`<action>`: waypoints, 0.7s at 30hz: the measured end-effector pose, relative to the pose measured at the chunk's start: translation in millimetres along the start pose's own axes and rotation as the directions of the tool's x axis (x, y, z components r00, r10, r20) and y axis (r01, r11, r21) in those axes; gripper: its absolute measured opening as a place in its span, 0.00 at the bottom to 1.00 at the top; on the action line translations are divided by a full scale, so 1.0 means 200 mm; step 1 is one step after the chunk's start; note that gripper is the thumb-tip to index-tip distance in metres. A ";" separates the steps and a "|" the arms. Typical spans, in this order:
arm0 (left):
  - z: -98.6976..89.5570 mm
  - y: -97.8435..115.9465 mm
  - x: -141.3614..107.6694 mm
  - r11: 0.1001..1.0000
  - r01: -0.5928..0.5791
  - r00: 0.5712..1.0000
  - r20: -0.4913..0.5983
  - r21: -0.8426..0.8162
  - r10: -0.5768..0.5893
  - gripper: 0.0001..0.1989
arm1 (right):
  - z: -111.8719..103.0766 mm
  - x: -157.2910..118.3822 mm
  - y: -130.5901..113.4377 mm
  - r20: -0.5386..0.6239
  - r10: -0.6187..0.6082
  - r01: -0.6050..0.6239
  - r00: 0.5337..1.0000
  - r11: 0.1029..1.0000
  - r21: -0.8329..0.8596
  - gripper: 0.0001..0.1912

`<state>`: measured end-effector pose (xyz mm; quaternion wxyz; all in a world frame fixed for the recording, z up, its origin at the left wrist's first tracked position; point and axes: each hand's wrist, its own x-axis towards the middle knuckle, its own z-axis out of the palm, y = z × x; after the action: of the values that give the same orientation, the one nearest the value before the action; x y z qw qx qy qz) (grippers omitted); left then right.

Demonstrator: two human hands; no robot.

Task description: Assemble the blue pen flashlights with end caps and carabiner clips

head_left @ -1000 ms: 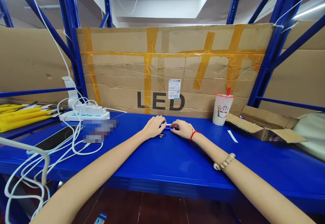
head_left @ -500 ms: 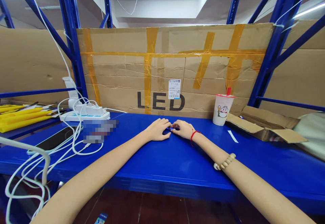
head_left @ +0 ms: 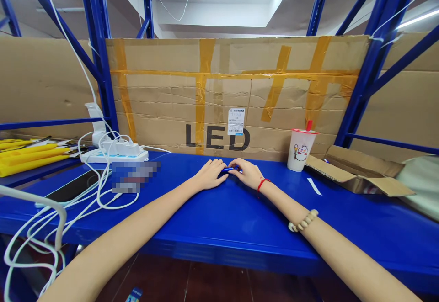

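Both hands meet over the middle of the blue shelf (head_left: pixel 219 215), near the cardboard behind it. A slim, blue, pen-like object (head_left: pixel 227 169) spans the small gap between them. My left hand (head_left: pixel 210 175) is palm down, its fingers closed on the object's left end. At the other end, my right hand (head_left: pixel 249 174) pinches it between thumb and curled fingers. The fingers cover most of the object, so its exact kind is unclear.
A paper cup (head_left: pixel 301 150) with a red straw, a white paper strip (head_left: pixel 314 186) and an open carton (head_left: pixel 356 174) are on the right. Leftward lie a power strip (head_left: pixel 120 151), tangled white cables (head_left: pixel 99 192), a phone (head_left: pixel 73 187) and yellow-handled tools (head_left: pixel 34 158).
My right hand has lifted slightly and its fingers have shifted on the object. More blue and less of the dark part shows now. My left thumb has drawn in toward its fingers.
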<state>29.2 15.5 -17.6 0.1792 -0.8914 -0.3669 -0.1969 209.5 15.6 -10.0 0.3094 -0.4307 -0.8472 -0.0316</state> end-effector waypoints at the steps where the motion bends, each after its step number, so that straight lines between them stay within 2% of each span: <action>1: 0.00 0.00 0.00 1.000 0.015 1.000 -0.003 0.001 -0.015 0.15 | 0.00 0.00 0.00 -0.031 -0.018 0.019 0.999 1.000 0.023 0.07; 4: 0.01 0.00 0.01 0.998 0.052 0.998 -0.025 -0.018 -0.052 0.16 | 0.00 0.01 0.00 -0.112 -0.047 0.056 0.993 0.995 0.084 0.08; 7: 0.02 0.00 0.02 0.993 0.116 0.991 -0.067 -0.026 -0.117 0.16 | 0.01 0.02 0.01 -0.164 -0.004 0.030 0.987 0.988 0.153 0.10; 14: 0.03 -0.03 0.03 0.966 0.227 0.957 -0.156 -0.122 -0.244 0.12 | 0.03 0.03 0.03 -0.187 0.089 -0.043 0.978 0.971 0.236 0.13; 21: 0.03 -0.01 0.02 0.939 0.186 0.960 -0.148 -0.291 -0.236 0.13 | 0.04 0.03 0.02 -0.165 0.126 -0.049 0.978 0.914 0.403 0.16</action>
<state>31.2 22.3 -20.5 0.0645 -0.8412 -0.4121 -0.3440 206.4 24.3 -13.3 0.4697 -0.3918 -0.7828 0.1144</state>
